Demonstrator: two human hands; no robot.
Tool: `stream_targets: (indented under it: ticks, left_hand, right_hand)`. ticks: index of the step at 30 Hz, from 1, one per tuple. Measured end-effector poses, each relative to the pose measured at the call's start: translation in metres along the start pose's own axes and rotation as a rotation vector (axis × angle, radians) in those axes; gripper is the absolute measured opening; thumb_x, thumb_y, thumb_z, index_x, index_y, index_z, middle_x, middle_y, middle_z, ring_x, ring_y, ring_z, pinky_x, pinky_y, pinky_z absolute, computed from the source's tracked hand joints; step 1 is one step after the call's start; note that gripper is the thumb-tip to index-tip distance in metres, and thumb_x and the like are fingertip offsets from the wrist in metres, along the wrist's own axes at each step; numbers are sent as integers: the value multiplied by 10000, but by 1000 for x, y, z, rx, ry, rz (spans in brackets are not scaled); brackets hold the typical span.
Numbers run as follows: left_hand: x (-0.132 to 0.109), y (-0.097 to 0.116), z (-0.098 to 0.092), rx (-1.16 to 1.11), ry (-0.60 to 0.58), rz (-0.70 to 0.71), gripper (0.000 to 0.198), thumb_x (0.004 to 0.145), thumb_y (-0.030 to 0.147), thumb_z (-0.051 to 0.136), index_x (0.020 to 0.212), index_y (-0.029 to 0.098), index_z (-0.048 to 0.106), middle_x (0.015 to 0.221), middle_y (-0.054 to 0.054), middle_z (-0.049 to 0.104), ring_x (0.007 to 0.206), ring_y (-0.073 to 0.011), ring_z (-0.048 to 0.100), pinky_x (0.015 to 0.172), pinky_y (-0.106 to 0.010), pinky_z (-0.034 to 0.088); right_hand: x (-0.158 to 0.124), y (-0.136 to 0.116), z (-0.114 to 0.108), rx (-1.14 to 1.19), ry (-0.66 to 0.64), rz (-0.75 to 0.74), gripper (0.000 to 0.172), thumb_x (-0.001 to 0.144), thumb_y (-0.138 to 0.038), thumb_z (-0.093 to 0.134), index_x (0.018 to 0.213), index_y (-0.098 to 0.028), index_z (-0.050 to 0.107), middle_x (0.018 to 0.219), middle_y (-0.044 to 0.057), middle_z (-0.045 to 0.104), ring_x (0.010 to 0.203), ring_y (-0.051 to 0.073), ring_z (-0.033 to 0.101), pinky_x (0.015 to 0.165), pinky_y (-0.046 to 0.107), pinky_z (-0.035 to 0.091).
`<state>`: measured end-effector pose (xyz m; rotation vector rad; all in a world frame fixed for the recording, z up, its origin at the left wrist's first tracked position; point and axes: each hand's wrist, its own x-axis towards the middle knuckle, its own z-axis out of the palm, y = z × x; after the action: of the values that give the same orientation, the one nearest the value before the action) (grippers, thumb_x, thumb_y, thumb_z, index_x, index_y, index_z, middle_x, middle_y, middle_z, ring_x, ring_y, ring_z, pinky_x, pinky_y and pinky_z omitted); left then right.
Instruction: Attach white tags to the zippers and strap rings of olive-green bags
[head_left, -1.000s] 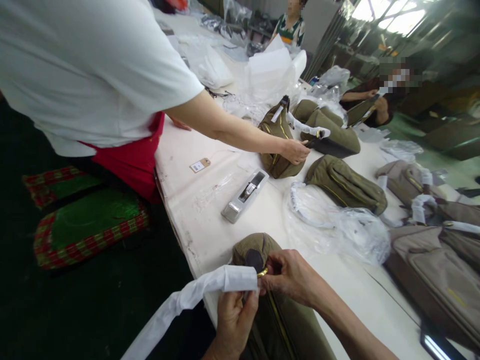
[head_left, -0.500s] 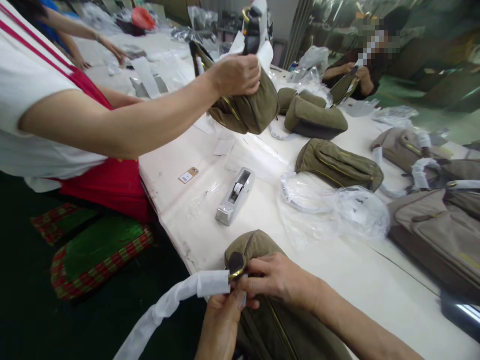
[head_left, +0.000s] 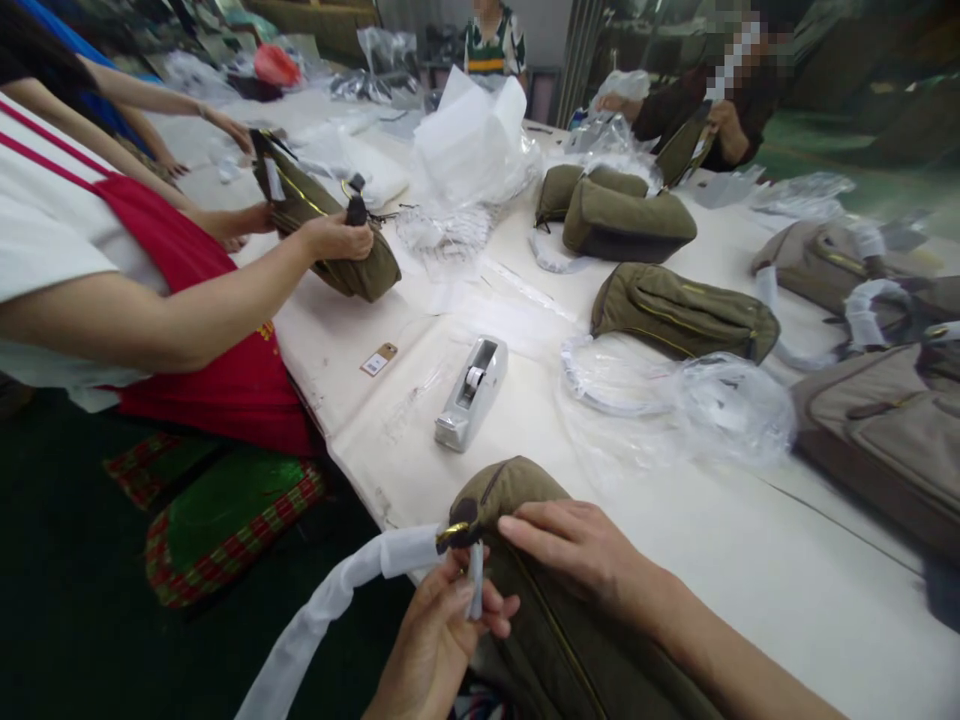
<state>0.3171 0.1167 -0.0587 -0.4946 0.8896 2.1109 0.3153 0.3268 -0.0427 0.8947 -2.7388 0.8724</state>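
Observation:
An olive-green handbag [head_left: 517, 490] with a gold zip lies at the near table edge, partly under my hands. A strap wrapped in white paper [head_left: 322, 600] runs from its gold ring [head_left: 452, 536] down past the table edge. Below the ring, my left hand [head_left: 435, 625] pinches a small pale strip [head_left: 475, 580] that hangs from the bag; its exact kind is unclear. My right hand [head_left: 581, 550] rests on top of the bag, fingers stretched out and holding nothing.
Ahead stands a grey tape dispenser [head_left: 472, 392], near a tag [head_left: 379, 359]. Another olive bag [head_left: 682, 312] and clear plastic [head_left: 731, 410] lie to the right, beyond them a taupe bag [head_left: 870, 430]. At left, a co-worker in a red apron [head_left: 217, 330] holds an olive bag [head_left: 337, 260].
My right hand has drawn back from the ring and now lies on the bag. My left hand has turned, showing the pale strip. The co-worker's bag has moved left and lower.

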Motion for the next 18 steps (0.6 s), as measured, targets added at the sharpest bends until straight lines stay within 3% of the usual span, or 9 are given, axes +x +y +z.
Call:
stream_targets:
  ticks: [2, 5, 8, 10, 14, 18]
  left_hand:
    - [1, 2, -3, -9, -69, -33, 281, 758, 276, 582, 988, 131, 652, 686, -33, 664, 608, -182, 631, 914, -480, 407]
    - [4, 3, -3, -5, -103, -89, 371, 818, 375, 491, 999, 96, 655, 674, -54, 659, 584, -198, 628, 871, -487, 428]
    - [6, -1, 1, 66, -2, -32, 341, 848, 354, 488, 1018, 103, 645, 639, -49, 648, 599, -186, 626, 748, -395, 487]
    - [7, -4, 2, 97, 68, 39, 300, 828, 327, 550, 1028, 124, 644, 650, -46, 650, 654, -175, 624, 682, -325, 499]
    - [6, -9, 2, 72, 164, 100, 297, 729, 312, 687, 995, 179, 679, 920, -64, 684, 907, -182, 613, 815, -287, 487]
    - [6, -11, 1, 96, 146, 79, 337, 721, 361, 691, 1032, 232, 671, 1105, -53, 650, 1108, -222, 538, 970, -335, 411]
  right_hand:
    - [-22, -3, -5, 90, 124, 162, 416, 917, -142, 379, 1327, -204, 346, 1029, 87, 596, 839, 148, 579, 674, 250, 466]
    - [-40, -16, -2, 216, 199, 343, 310, 897, -136, 413, 1192, -191, 491, 913, 69, 617, 762, 137, 591, 635, 229, 467]
    - [-31, -39, 9, 367, 207, 547, 186, 896, -182, 448, 990, -183, 608, 785, 35, 622, 682, 121, 587, 613, 217, 450]
    - [-17, -52, 16, 474, 198, 634, 189, 894, -204, 455, 886, -181, 642, 737, 23, 613, 663, 115, 582, 609, 211, 437]
    - [5, -67, 24, 609, 159, 666, 257, 897, -223, 444, 752, -171, 649, 712, 19, 585, 667, 112, 561, 619, 210, 418]
    - [13, -68, 29, 643, 146, 702, 276, 898, -269, 455, 734, -166, 652, 727, 22, 575, 697, 118, 551, 637, 211, 410]
